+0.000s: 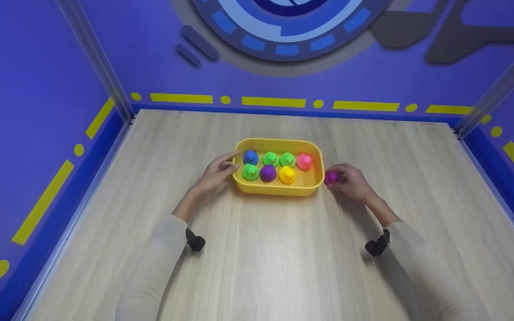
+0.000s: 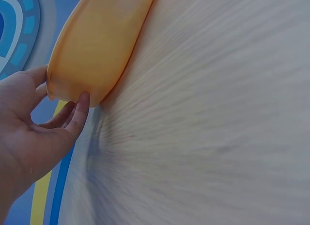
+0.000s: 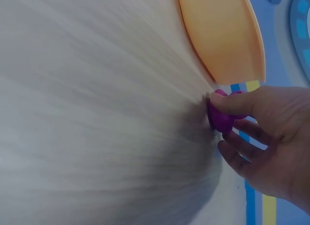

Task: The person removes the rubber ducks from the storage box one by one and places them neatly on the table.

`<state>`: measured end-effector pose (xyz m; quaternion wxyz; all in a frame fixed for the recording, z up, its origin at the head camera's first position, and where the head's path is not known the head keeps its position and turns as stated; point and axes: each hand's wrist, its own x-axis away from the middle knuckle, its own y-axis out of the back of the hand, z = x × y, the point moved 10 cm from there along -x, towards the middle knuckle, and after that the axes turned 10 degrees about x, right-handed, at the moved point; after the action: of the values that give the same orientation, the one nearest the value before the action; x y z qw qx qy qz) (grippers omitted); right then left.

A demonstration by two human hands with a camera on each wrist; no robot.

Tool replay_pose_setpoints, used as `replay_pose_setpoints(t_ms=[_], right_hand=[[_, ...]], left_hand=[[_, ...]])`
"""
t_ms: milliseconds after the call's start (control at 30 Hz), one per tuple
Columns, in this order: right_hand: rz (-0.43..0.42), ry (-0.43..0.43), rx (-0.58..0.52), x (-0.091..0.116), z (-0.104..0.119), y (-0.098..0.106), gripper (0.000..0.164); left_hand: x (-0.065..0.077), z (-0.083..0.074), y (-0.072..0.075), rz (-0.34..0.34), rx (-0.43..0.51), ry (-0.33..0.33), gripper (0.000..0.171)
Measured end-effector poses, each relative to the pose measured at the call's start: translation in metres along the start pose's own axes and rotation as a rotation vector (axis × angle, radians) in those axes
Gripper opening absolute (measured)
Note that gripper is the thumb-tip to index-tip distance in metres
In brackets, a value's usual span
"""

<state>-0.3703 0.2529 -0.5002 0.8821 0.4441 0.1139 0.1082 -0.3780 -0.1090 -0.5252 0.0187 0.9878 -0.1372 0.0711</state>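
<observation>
My left grip [image 1: 214, 174] pinches the left end of the yellow tub [image 1: 279, 191]. Seven ducks [image 1: 268, 173] sit inside. Just beside the tub's right end, my right grip [image 1: 353, 182] pinches a magenta duck [image 1: 332, 178]. I'd judge this step as handling one duck against a steadied tub; the next move calls for secure fingers and care around the rim.

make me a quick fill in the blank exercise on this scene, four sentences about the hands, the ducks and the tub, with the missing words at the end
The toy in the right hand is ____. The tub holds ____ green ducks. In the front row, a purple duck sits between a green one and a ____ one. The left hand touches one end of the ____.

Missing words: purple; three; yellow; tub
</observation>
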Motion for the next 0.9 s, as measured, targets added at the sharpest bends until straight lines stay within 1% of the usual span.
replay_pose_setpoints(t_ms=[233,300,400,467,600,767,900], right_hand=[[0.002,-0.016,0.009,0.000,-0.003,-0.001,0.039],[0.005,-0.003,0.015,0.001,-0.001,0.000,0.042],[0.012,0.015,0.012,0.002,0.000,0.002,0.048],[0.012,0.028,0.003,0.003,0.002,0.005,0.052],[-0.001,0.044,-0.013,0.003,0.005,0.012,0.055],[-0.030,0.080,0.021,0.004,0.012,0.021,0.054],[-0.027,0.070,0.048,0.006,0.017,0.027,0.053]], left_hand=[[-0.002,-0.001,-0.002,0.010,0.012,-0.005,0.051],[-0.002,-0.001,-0.003,0.024,0.046,-0.012,0.052],[-0.002,0.001,-0.005,0.044,0.071,-0.012,0.055],[-0.001,0.002,-0.007,0.057,0.086,-0.009,0.057],[-0.001,0.002,-0.006,0.054,0.061,-0.021,0.055],[-0.002,-0.002,-0.004,0.043,0.063,-0.032,0.052],[-0.003,-0.002,-0.004,0.055,0.090,-0.021,0.054]])
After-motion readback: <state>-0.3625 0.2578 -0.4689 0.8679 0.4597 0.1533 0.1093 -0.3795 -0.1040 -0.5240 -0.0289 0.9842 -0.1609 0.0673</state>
